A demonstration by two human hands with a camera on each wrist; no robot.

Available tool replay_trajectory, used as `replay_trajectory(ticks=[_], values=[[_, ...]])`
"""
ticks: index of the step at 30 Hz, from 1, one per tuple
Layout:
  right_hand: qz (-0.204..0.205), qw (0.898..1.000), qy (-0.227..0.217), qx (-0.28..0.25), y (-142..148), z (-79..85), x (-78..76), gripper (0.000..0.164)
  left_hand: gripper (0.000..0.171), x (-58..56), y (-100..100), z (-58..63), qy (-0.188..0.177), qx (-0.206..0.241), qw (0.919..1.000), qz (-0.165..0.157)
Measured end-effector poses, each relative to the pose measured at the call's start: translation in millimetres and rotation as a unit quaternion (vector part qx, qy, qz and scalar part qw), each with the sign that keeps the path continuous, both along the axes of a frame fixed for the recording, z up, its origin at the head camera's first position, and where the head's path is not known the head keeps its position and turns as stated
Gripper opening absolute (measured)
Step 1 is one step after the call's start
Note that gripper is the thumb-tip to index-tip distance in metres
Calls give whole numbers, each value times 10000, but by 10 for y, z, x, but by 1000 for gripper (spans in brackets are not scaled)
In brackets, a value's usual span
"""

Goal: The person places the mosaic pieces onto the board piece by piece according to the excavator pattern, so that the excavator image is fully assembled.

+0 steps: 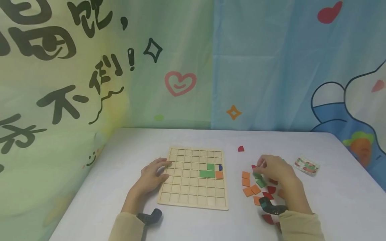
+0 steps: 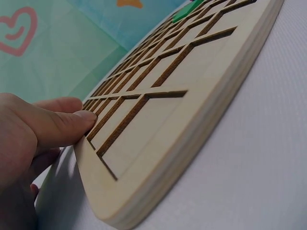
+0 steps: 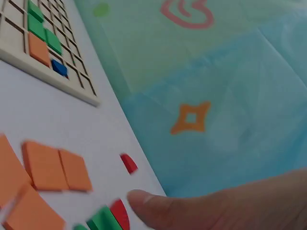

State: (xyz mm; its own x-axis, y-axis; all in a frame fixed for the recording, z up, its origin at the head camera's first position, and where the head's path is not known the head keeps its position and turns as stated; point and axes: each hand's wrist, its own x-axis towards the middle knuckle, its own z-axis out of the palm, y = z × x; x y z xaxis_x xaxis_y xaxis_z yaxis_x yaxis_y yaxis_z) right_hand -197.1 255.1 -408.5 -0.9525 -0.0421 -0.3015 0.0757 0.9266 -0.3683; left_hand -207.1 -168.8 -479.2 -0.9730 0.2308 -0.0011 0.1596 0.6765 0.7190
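A light wooden grid board [image 1: 181,197] lies on the table. My left hand [image 1: 153,175] rests at its left edge, thumb and forefinger touching the rim. In the left wrist view the thumb [image 2: 72,125] lies along that rim. Green squares [image 1: 210,166], an orange square [image 1: 219,174] and a blue piece [image 1: 220,167] sit in cells at the board's right side. To the right, my right hand [image 1: 275,169] reaches down with bent fingers over loose red and green pieces. Its thumb [image 3: 163,208] is beside a red rounded piece [image 3: 120,214]; whether it pinches anything is hidden.
Several loose orange squares [image 1: 246,182] lie between the board and right hand. More red pieces [image 1: 267,219] are near the right sleeve. A lone red piece [image 1: 241,148] lies farther back. A patterned card [image 1: 306,166] lies at the right. A printed curtain [image 1: 187,110] hangs behind the table.
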Motion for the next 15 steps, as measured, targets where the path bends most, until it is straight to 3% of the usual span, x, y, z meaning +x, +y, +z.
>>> replay_trajectory(ticks=[4,15], values=[[-100,9990,-405,-127,143,0,36,36,45,1,-18,-3,-4,-44,10000,34],[-380,9979,-457,246,-27,-7,91,32,46,3,-8,0,-4,14,10000,-38]])
